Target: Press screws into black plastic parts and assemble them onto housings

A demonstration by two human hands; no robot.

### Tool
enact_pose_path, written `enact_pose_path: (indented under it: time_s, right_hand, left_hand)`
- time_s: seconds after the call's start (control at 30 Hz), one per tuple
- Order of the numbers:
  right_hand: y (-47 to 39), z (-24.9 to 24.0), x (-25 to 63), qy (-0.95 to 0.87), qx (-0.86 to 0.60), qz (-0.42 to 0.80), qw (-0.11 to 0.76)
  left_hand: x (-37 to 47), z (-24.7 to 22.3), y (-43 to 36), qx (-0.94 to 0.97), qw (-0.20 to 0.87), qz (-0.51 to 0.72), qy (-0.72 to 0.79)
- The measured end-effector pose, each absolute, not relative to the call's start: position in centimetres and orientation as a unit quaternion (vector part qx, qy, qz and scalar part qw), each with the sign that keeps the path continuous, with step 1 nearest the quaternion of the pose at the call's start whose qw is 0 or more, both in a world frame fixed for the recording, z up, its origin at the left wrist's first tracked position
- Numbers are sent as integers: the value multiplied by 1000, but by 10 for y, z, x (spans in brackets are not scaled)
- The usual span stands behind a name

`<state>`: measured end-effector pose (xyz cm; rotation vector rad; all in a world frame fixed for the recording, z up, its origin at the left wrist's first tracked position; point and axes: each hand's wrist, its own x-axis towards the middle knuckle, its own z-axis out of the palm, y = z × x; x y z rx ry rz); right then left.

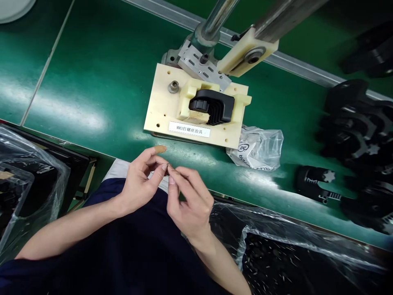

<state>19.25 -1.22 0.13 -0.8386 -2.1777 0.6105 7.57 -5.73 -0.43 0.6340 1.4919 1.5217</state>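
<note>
My left hand (pixel 144 174) and my right hand (pixel 190 198) meet at the fingertips, just in front of the table's near edge. Thumb and fingers of both are pinched together around something tiny, too small to make out. A covering is wrapped on one left fingertip. Beyond the hands, a cream fixture plate (pixel 159 106) with a printed label lies on the green table. Its raised cradle holds a black plastic part (pixel 219 102) with a ribbed inside and a round black knob (pixel 199 105). Neither hand touches the fixture.
A clear printed plastic bag (pixel 258 147) lies at the plate's right corner. Metal posts (pixel 211 24) rise behind the plate. Black parts (pixel 353 123) are heaped on the right of the green table (pixel 101 78). Plastic-lined bins, one with small black pieces (pixel 270 262), stand below the near edge.
</note>
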Motion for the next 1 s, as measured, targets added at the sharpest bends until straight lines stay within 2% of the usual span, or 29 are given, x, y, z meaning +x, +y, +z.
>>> enact_pose_path:
  time_s: [0.13,0.23,0.37,0.57,0.63,0.8,0.87,1.0]
  right_hand:
    - [1,10,198,-790,-361,341,358]
    - [9,12,199,-773,-359,412,322]
    - [14,17,200,-778,-356,441,271]
    - [36,30,205,-833,-292,423,204]
    - [50,31,203,-845,-274,385,251]
    - [89,23,178,-783,-354,171,482]
    - [101,19,165,-765,-381,127,503]
    - [114,16,144,-778,-395,98,479]
  left_hand:
    - [75,0,-55,244,471,619,579]
    - [74,2,-56,312,446,586,601]
    - [72,3,-57,483,321,512,634]
    - [64,6,-43,685,102,409,594]
    - [57,11,-32,708,49,397,582]
    - [34,26,11,654,10,470,593]
    - [26,27,31,621,39,506,597]
    - [16,23,62,582,109,547,592]
